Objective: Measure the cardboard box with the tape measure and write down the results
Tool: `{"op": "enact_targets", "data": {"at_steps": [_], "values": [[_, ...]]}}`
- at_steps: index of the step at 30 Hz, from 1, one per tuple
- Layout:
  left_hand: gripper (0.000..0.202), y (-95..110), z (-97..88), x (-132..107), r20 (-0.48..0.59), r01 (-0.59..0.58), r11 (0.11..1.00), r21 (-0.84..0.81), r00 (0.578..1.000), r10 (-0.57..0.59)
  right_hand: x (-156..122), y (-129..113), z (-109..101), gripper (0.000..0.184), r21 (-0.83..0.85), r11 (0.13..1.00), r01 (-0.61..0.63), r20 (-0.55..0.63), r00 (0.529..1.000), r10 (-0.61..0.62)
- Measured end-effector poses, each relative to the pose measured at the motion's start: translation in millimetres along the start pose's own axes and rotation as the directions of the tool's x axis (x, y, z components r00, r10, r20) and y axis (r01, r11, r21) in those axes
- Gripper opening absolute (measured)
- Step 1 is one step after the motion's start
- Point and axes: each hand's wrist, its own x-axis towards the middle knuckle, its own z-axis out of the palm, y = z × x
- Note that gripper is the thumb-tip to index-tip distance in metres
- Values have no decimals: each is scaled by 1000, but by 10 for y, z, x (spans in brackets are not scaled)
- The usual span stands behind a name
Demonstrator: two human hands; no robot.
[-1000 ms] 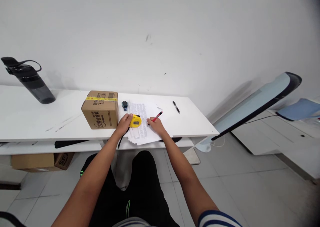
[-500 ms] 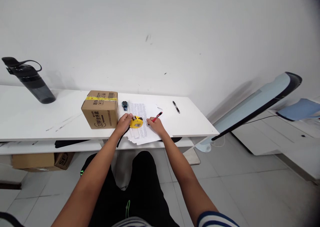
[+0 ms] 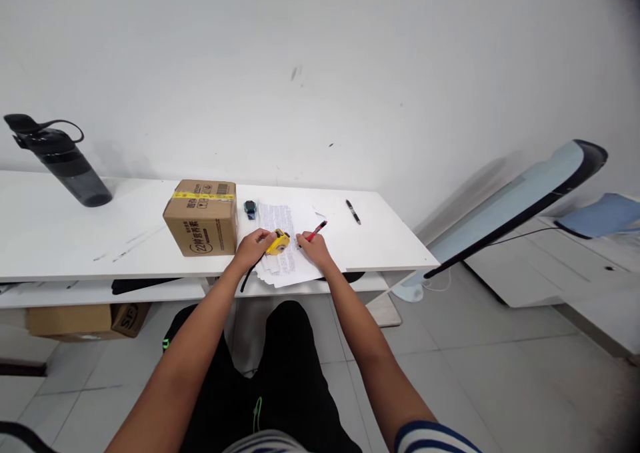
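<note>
Papers [image 3: 287, 278] overhung the table's [image 3: 395, 256] front edge, right of its middle; probably light, floppy, easily creased, best lifted by a margin. Over them, the left hand [image 3: 250, 249] had its grip closed on the left side of a yellow tape measure [image 3: 278, 243], black strap hanging past the front edge. Case likely stiff, compact, with some weight; best held around the body. The right hand's [image 3: 315, 248] grip was pinched around a red pen [image 3: 320, 227], low on the barrel; likely light, rigid, prone to roll. Tip contact unclear. Under the table, a carton [image 3: 75, 321], contents unseen. Left of the papers, a brown box [image 3: 210, 235], taped across the top, contents hidden. Toward the back edge, far left, a smoky bottle [image 3: 83, 176]; fill level unclear.
</note>
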Motion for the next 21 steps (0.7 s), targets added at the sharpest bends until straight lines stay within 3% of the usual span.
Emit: {"op": "enact_targets", "data": {"at_steps": [5, 10, 15, 21], "values": [[53, -13, 2, 14, -2, 11, 1000, 23, 1000, -11, 8, 29, 14, 34, -10, 1000, 9, 21, 1000, -9], [58, 16, -26, -5, 33, -41, 994, 104, 999, 38, 5, 54, 30, 37, -7, 1000, 4, -43, 999, -5], [59, 15, -18, -1, 60, -20, 999, -34, 998, 22, 6, 46, 27, 35, -41, 999, -5, -9, 1000, 5], [60, -27, -8, 25, 2, -35, 988, -147, 999, 36, -9, 33, 19, 37, -45, 999, -5, -9, 1000, 5]]}}
